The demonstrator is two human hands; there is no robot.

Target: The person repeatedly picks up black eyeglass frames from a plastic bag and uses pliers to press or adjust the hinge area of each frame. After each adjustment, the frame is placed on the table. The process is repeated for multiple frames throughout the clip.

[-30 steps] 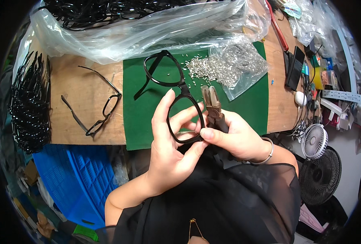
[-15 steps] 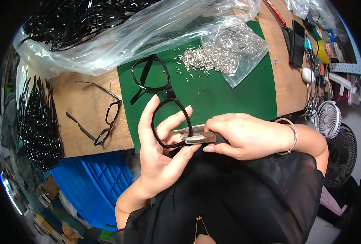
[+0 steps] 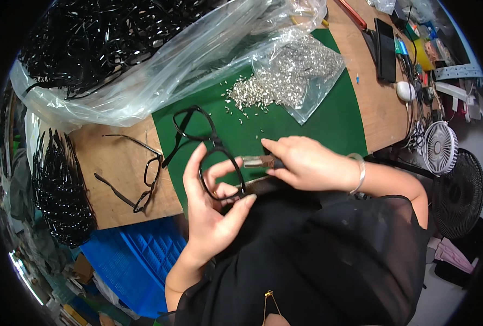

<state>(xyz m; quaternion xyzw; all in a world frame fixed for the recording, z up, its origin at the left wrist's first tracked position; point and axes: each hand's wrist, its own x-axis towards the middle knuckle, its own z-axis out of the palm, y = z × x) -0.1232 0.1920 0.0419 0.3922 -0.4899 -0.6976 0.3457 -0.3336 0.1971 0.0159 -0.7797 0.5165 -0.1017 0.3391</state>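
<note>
Head view, left hand (image 3: pixel 211 214) grip holding one black frame (image 3: pixel 206 146), right hand (image 3: pixel 301 163) grip holding pliers (image 3: pixel 257 161), second frame (image 3: pixel 141 174) beside.

1. I see an eyeglass assembly workshop: wooden workbench (image 3: pixel 116 163), green work mat (image 3: pixel 317 117).
2. Bulk stock: plastic bag of black frames (image 3: pixel 116 49), racked frames (image 3: pixel 56 190).
3. Bag of small metal parts (image 3: pixel 295 70); desk fan (image 3: pixel 440 146).
</note>
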